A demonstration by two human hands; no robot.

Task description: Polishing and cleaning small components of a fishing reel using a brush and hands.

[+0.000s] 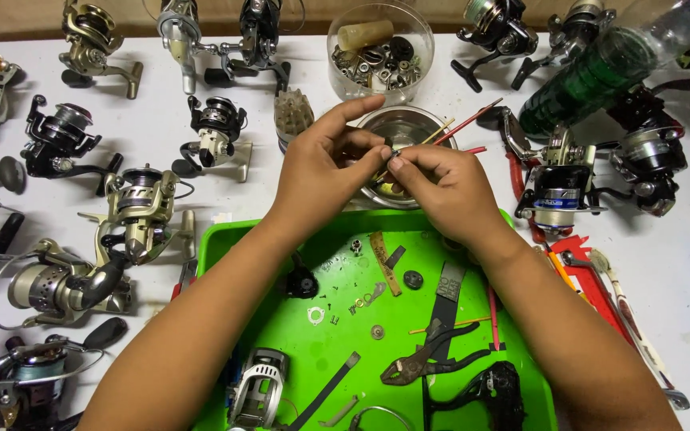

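My left hand (325, 164) and my right hand (441, 187) meet above the far edge of a green tray (217, 247). Together their fingertips pinch a tiny dark metal part (390, 152) over a shallow metal bowl (409, 128). The part is too small to tell its kind. In the tray lie small washers, screws, a brown strip, dark pliers (425, 363), a black reel body (493, 391) and a silver reel frame (257, 387).
Several fishing reels lie on the white table to the left, along the back and at the right. A clear round tub of small parts (381, 56) stands behind the bowl. A green bottle (592, 80) lies at back right. Red-handled tools (592, 279) sit right of the tray.
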